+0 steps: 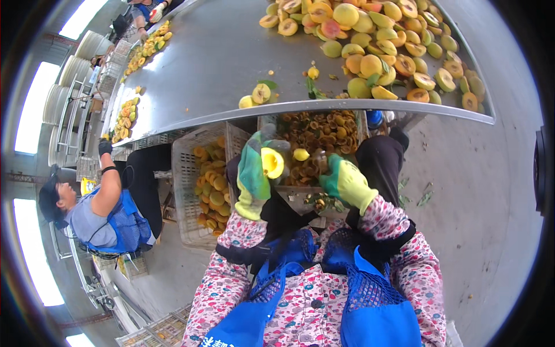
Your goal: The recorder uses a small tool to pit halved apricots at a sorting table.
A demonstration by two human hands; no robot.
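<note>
In a green-and-yellow glove, my left hand (254, 173) is closed round a yellow peach half (272, 163), its hollow cut face showing. My right hand (348, 182), gloved alike, is closed on a small tool (321, 161), blurred and poking up from the fingers; its kind is unclear. Between the hands is a small yellow piece of fruit (300, 154), seen over a crate (362, 126) of brownish pits and scraps. Left of my left hand stands a pale plastic crate (186, 173) holding many peach halves.
Ahead is a metal table (214, 58) with a raised edge. A heap of whole and cut peaches (370, 58) covers its right part; two pieces (258, 95) lie near the edge. A co-worker (110, 208) sits at left, another (150, 11) farther off. Leaves lie on the floor.
</note>
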